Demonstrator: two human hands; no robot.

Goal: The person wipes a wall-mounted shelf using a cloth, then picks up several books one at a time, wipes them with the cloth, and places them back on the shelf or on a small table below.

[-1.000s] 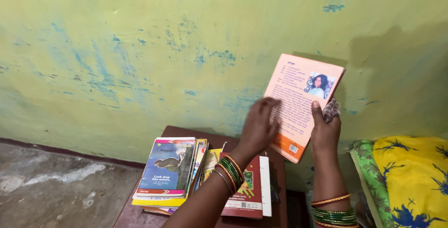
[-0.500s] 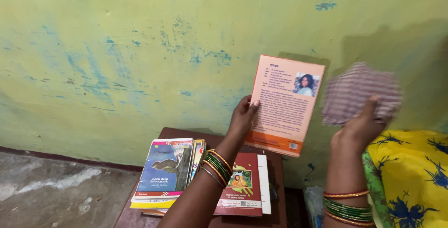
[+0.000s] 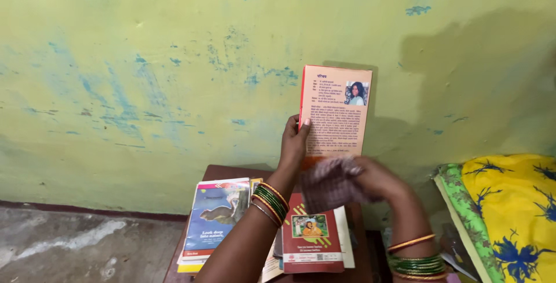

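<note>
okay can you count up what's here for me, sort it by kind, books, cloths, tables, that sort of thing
Books with a cover showing: 3, the orange book in the left hand, the blue-cover book and the red-cover book; more lie beneath, uncountable.
Cloths: 1, the striped cloth in the right hand.
Tables: 1, the brown table.
Total: 5

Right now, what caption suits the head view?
Left hand holds orange book upright; right hand presses striped cloth against it.

The left hand (image 3: 294, 144) holds an orange book (image 3: 336, 112) upright; its fingers (image 3: 302, 125) grip the spine edge. Just below them, the right hand (image 3: 370, 179) presses a striped cloth (image 3: 330, 184), seemingly against the cover.
</note>
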